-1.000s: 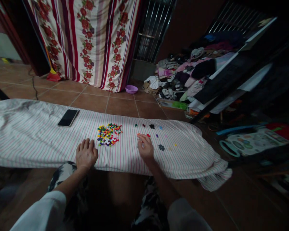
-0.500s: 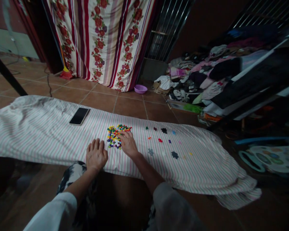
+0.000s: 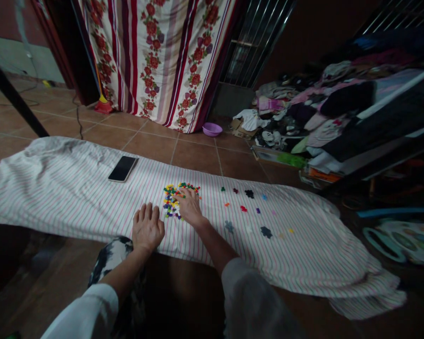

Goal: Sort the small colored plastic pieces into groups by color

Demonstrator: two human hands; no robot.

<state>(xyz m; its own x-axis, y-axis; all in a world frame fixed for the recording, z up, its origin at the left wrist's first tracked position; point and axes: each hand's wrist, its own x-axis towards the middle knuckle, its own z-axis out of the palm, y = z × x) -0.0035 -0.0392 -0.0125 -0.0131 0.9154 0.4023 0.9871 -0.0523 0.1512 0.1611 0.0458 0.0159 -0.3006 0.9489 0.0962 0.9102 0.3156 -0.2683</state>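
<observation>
My right hand point(image 3: 190, 206) reaches over a mixed pile of small coloured plastic pieces point(image 3: 170, 205), its fingers apart and the tips touching the pile. The hand covers part of the pile, and no piece shows clearly between the fingers. My left hand point(image 3: 148, 228) rests flat, palm down, on the striped cloth point(image 3: 74, 188) at its near edge, left of the pile. To the right lie small groups sorted by colour, among them black pieces point(image 3: 249, 194), red pieces point(image 3: 243, 208), dark grey pieces point(image 3: 266, 232) and lighter grey pieces point(image 3: 229, 226).
A phone point(image 3: 123, 169) lies on the cloth, left of the pile. Beyond the cloth, a purple basin point(image 3: 212, 129) stands on the tiled floor by a floral curtain point(image 3: 162, 61). Heaped clothes point(image 3: 304, 108) fill the back right, near a dark slanting frame.
The view has shifted slightly, so everything appears a little further right. My right hand stays at the pile with its fingers slightly moved. My left hand still rests on the cloth.
</observation>
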